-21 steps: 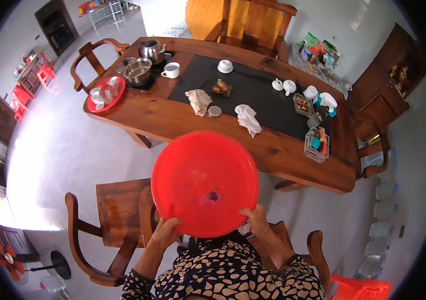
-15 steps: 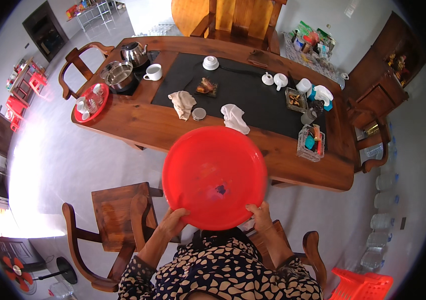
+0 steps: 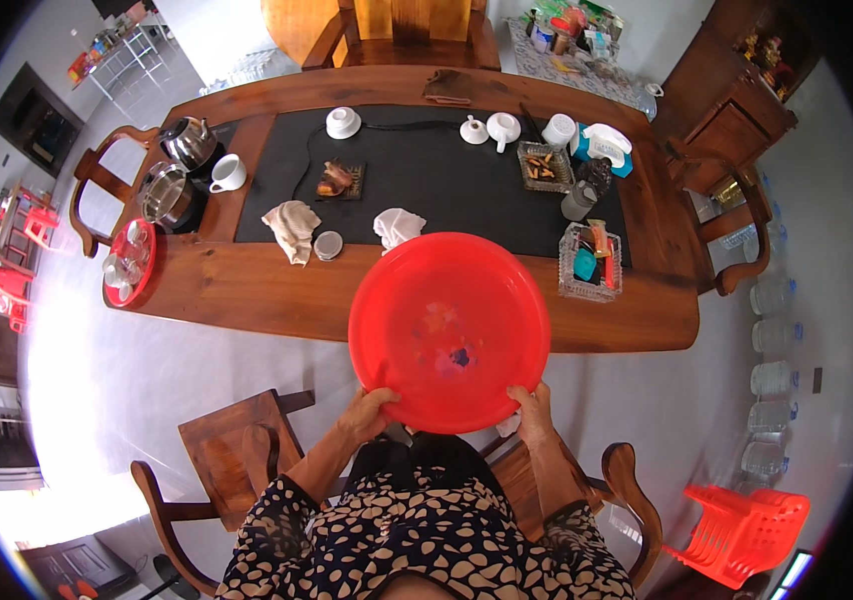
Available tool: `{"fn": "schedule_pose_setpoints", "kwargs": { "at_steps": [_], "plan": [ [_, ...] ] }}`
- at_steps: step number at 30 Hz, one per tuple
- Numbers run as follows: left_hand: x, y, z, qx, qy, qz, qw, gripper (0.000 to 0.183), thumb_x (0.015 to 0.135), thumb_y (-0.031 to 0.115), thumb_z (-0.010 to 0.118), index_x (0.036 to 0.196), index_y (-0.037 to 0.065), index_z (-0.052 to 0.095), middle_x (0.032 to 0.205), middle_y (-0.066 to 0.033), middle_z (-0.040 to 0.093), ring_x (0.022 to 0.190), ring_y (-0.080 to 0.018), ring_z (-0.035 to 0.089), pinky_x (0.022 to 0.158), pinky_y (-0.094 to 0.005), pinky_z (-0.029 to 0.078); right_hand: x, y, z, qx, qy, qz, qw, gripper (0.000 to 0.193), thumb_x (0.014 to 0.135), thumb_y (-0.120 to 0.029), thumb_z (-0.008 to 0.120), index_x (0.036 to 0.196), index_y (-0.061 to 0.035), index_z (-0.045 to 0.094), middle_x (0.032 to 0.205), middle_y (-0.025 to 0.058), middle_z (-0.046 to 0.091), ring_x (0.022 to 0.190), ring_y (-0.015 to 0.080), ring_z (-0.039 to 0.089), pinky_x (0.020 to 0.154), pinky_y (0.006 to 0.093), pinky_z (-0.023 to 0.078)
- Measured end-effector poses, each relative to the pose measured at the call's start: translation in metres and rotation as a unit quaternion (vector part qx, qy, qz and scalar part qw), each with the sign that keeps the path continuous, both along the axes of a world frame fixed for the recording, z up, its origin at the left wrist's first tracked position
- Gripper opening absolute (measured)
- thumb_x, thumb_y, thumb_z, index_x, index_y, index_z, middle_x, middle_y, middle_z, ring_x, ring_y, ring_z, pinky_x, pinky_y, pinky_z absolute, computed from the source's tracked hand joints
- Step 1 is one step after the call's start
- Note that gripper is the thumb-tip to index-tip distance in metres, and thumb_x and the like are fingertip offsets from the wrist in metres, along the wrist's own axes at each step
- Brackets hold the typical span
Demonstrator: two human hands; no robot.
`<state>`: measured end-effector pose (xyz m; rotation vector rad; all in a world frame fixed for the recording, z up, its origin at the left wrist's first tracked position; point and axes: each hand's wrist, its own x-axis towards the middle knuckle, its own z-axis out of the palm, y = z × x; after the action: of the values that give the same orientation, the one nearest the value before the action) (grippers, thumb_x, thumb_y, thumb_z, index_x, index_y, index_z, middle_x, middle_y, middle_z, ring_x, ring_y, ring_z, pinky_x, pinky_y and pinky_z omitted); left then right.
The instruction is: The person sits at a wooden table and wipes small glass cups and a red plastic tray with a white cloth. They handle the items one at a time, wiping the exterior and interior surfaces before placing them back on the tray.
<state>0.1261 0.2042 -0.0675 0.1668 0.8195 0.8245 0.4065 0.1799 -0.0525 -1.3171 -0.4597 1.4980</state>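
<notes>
Both my hands carry a round red plastic basin [image 3: 447, 290] in front of my body, with a faded flower print on its bottom. At its lower left rim, my left hand [image 3: 369, 412] is closed with the thumb over the edge. My right hand [image 3: 532, 410] grips the lower right rim the same way. The fingers beneath the basin are hidden. Beyond the basin's far rim, on the wooden table [image 3: 277, 290], lie a white cloth [image 3: 399, 226], partly covered by the basin, a beige cloth [image 3: 292, 230] and a small round lid [image 3: 328, 245].
A red tray [image 3: 150, 262] with glasses, a kettle [image 3: 188, 143], a glass pot [image 3: 169, 196] and a white mug [image 3: 229, 173] stand at the table's left. Ashtrays, teaware and a glass basket [image 3: 590, 285] sit at the right. Wooden chairs [image 3: 232, 445] flank me; red plastic stools [image 3: 747, 530] stand lower right.
The view has turned and shifted, so the table appears further left and higher. The basin now sits more to the right over the table's near edge, still held in both hands.
</notes>
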Motion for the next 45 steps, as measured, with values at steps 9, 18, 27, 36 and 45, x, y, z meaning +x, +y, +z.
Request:
{"fn": "schedule_pose_setpoints", "kwargs": {
  "at_steps": [9, 18, 27, 36, 45],
  "plan": [
    [0.018, 0.056, -0.010, -0.020, -0.011, -0.009, 1.000, 0.046, 0.080, -0.008, 0.053, 0.124, -0.001, 0.046, 0.122, -0.0155, 0.055, 0.110, -0.0298, 0.056, 0.092, -0.0467, 0.049, 0.019, 0.041, -0.031, 0.022, 0.008, -0.052, 0.998, 0.029, 0.075, -0.004, 0.059, 0.103, 0.0019, 0.059, 0.094, 0.0075, 0.064, 0.084, 0.0171, 0.061, 0.077, 0.0309, 0.049],
    [0.025, 0.096, -0.032, -0.020, 0.032, -0.004, 0.999, 0.047, 0.079, -0.009, 0.056, 0.125, -0.002, 0.047, 0.121, -0.0161, 0.057, 0.108, -0.0280, 0.058, 0.095, -0.0421, 0.049, 0.018, 0.076, -0.033, -0.020, -0.066, -0.097, 0.993, 0.035, 0.076, -0.010, 0.062, 0.108, 0.0021, 0.054, 0.098, 0.0102, 0.060, 0.086, 0.0186, 0.059, 0.075, 0.0315, 0.049],
    [0.030, 0.121, -0.063, -0.092, 0.014, -0.035, 0.995, 0.051, 0.077, -0.005, 0.063, 0.125, 0.003, 0.047, 0.122, -0.0125, 0.057, 0.111, -0.0272, 0.057, 0.093, -0.0445, 0.049, 0.009, 0.096, -0.034, -0.039, -0.102, -0.159, 0.981, 0.050, 0.078, -0.016, 0.062, 0.122, 0.0009, 0.045, 0.111, 0.0129, 0.054, 0.098, 0.0222, 0.055, 0.083, 0.0340, 0.048],
    [-0.028, 0.165, 0.048, 0.021, 0.088, -0.268, 0.959, 0.049, 0.084, 0.014, 0.068, 0.128, 0.008, 0.046, 0.120, -0.0104, 0.056, 0.113, -0.0230, 0.052, 0.086, -0.0338, 0.048, 0.006, 0.095, -0.026, 0.050, 0.032, -0.148, 0.987, 0.042, 0.090, -0.035, 0.053, 0.118, -0.0030, 0.053, 0.110, 0.0104, 0.056, 0.098, 0.0215, 0.056, 0.083, 0.0355, 0.048],
    [-0.110, 0.178, -0.011, 0.434, 0.488, -0.114, 0.748, 0.017, 0.080, 0.011, 0.068, 0.094, 0.003, 0.065, 0.077, -0.0087, 0.066, 0.065, -0.0165, 0.063, 0.058, -0.0278, 0.049, 0.012, -0.008, -0.102, -0.020, -0.253, -0.101, 0.962, 0.043, 0.092, -0.031, 0.049, 0.124, -0.0036, 0.053, 0.116, 0.0136, 0.059, 0.105, 0.0279, 0.057, 0.088, 0.0370, 0.045]
  ]
}}
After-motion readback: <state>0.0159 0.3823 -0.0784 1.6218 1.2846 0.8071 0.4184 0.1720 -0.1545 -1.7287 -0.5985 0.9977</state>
